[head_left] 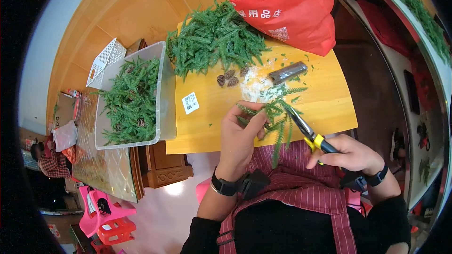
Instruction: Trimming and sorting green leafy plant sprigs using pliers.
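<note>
My left hand (241, 134) pinches a green artificial pine sprig (278, 137) above the near edge of the yellow table. In my right hand (352, 153) is a pair of pliers (305, 128) with yellow and black handles, its jaws touching the sprig close to its stem. Whether the jaws are closed on the stem I cannot tell. Beyond the sprig lie white flakes (256, 89) and a dark cylindrical bundle (288, 72). Several small pine cones (232, 82) sit left of the flakes. A large heap of pine sprigs (216, 42) covers the table's far left.
A clear plastic bin (162, 99) of finished-looking greenery with cones stands at the left, a white perforated basket (106, 61) behind it. A red bag (292, 14) holding pine cones rests at the back right. A white label (190, 103) lies on the yellow table (325, 99).
</note>
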The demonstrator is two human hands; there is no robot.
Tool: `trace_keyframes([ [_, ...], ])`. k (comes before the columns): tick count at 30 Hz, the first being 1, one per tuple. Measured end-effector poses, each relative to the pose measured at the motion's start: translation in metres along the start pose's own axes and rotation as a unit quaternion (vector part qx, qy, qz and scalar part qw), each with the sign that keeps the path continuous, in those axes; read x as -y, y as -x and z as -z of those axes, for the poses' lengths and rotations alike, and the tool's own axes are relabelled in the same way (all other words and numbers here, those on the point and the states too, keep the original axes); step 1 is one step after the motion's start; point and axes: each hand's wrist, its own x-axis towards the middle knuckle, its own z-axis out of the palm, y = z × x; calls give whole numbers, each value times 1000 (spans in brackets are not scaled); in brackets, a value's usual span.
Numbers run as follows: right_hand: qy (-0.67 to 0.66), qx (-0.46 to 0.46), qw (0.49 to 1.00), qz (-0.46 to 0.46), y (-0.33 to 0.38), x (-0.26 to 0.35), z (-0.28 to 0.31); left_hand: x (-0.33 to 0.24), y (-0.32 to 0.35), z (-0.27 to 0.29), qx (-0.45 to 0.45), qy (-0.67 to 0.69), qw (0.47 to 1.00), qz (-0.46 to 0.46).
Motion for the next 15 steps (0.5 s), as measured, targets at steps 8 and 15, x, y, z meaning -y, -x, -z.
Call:
trace_keyframes([
  [8,225,-299,917,135,-5,12,-7,-3,9,-23,-26,-301,939,-162],
  [15,354,-375,808,284,-47,17,-26,0,13,-25,-3,-338,915,-223],
])
